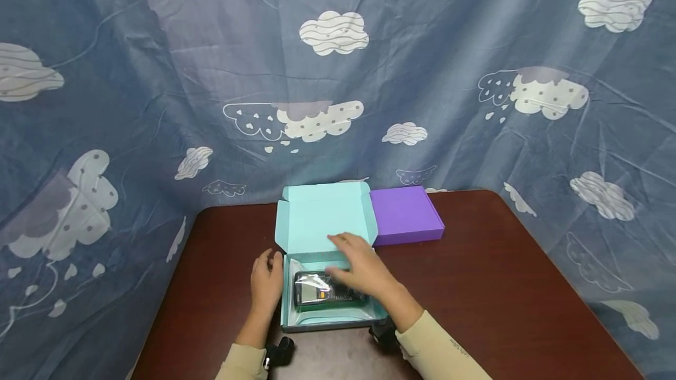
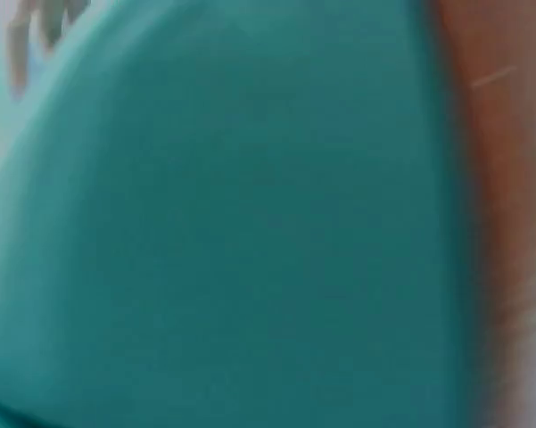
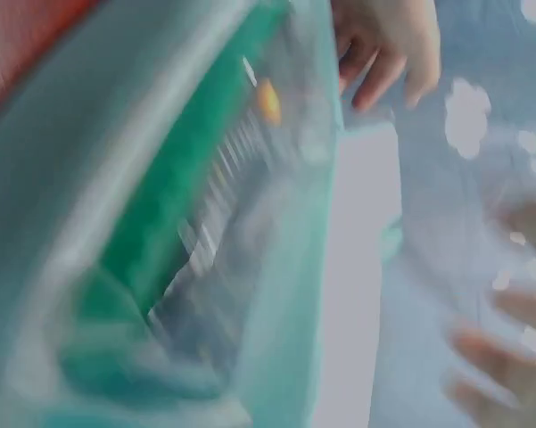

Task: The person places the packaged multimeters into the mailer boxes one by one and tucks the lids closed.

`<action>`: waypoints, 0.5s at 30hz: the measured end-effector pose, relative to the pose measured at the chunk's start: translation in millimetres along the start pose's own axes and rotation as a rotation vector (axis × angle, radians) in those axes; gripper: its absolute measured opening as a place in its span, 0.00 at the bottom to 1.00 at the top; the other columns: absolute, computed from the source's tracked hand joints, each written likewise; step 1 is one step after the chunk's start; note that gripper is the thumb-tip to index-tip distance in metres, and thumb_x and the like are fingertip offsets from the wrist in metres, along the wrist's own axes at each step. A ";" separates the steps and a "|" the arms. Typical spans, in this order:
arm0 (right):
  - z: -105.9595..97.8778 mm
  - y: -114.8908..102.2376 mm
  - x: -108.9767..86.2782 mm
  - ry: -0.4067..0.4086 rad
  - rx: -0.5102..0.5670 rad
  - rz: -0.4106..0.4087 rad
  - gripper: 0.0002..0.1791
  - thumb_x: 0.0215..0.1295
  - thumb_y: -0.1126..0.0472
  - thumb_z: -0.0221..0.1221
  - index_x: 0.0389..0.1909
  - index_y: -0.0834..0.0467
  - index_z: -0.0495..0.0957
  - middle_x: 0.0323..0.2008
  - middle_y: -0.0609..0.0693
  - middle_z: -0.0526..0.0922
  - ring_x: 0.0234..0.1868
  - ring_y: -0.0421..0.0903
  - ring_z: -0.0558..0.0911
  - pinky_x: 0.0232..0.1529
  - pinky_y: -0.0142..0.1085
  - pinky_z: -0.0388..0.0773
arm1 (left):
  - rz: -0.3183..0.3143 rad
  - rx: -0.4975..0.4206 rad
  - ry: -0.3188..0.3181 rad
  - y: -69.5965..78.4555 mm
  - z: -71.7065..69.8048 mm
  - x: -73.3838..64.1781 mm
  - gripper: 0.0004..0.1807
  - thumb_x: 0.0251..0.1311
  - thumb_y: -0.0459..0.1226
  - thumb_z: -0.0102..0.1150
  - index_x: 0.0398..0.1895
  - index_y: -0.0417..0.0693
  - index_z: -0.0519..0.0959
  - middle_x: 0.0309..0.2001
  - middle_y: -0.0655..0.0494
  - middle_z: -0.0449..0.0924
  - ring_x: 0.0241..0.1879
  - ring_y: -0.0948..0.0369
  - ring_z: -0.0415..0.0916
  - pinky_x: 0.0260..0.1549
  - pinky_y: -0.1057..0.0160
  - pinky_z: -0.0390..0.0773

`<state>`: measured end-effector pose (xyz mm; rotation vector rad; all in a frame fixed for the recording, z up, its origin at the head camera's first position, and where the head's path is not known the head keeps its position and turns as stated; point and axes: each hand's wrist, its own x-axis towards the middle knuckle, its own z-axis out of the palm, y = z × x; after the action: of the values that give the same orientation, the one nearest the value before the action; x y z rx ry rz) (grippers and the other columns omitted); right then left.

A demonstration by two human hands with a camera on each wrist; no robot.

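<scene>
An open light-teal cardboard box (image 1: 285, 298) stands on the table with its lid (image 1: 327, 216) folded back. Inside lies what looks like a digital multimeter (image 1: 317, 289), dark-faced with green sides, in clear plastic wrap. My left hand (image 1: 266, 283) is at the box's left wall, fingers loosely bent; whether it touches the wall is unclear. Over the right part of the box is my right hand (image 1: 361, 268), fingers spread, apparently holding nothing and hiding the device's right end. The box's side (image 2: 268, 223) fills most of the left wrist view. The right wrist view is blurred.
A closed purple box (image 1: 404, 213) sits behind and to the right, against the teal lid. Both boxes are on a dark reddish-brown table (image 1: 491, 286). A blue curtain (image 1: 438, 63) with white clouds hangs behind and at both sides.
</scene>
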<state>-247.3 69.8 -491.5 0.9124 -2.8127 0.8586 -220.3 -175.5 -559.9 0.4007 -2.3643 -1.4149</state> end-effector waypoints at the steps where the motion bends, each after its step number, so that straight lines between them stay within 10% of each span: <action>1: -6.0 4.9 2.0 0.095 0.034 0.043 0.37 0.67 0.51 0.66 0.74 0.59 0.68 0.68 0.60 0.71 0.69 0.61 0.69 0.66 0.60 0.66 | -0.014 -0.037 -0.021 3.6 -3.1 6.6 0.28 0.78 0.45 0.48 0.70 0.32 0.70 0.53 0.38 0.76 0.51 0.45 0.75 0.51 0.44 0.74; 6: -30.3 34.1 14.0 0.317 0.288 0.325 0.35 0.70 0.64 0.54 0.76 0.69 0.59 0.73 0.69 0.60 0.74 0.67 0.60 0.71 0.60 0.57 | -0.068 -0.222 -0.227 30.5 -12.8 44.0 0.40 0.79 0.54 0.40 0.81 0.37 0.48 0.79 0.35 0.50 0.77 0.41 0.49 0.72 0.39 0.53; 10: -35.6 50.5 15.4 0.177 0.466 0.432 0.41 0.73 0.63 0.48 0.79 0.73 0.40 0.78 0.73 0.44 0.78 0.68 0.47 0.74 0.61 0.47 | -0.163 -0.271 -0.366 50.3 -16.0 60.7 0.44 0.78 0.58 0.37 0.83 0.41 0.41 0.82 0.39 0.40 0.80 0.43 0.37 0.74 0.39 0.43; 15: -30.5 50.4 8.8 0.052 0.617 0.352 0.47 0.71 0.67 0.49 0.80 0.69 0.29 0.79 0.71 0.36 0.78 0.68 0.42 0.72 0.65 0.50 | -0.214 -0.268 -0.407 68.2 -17.2 62.0 0.42 0.78 0.56 0.39 0.83 0.39 0.44 0.81 0.39 0.42 0.80 0.43 0.38 0.74 0.39 0.42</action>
<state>-286.0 114.9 -488.6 0.4070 -2.7319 1.8272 -272.4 -183.4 -482.3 0.3233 -2.4374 -2.0526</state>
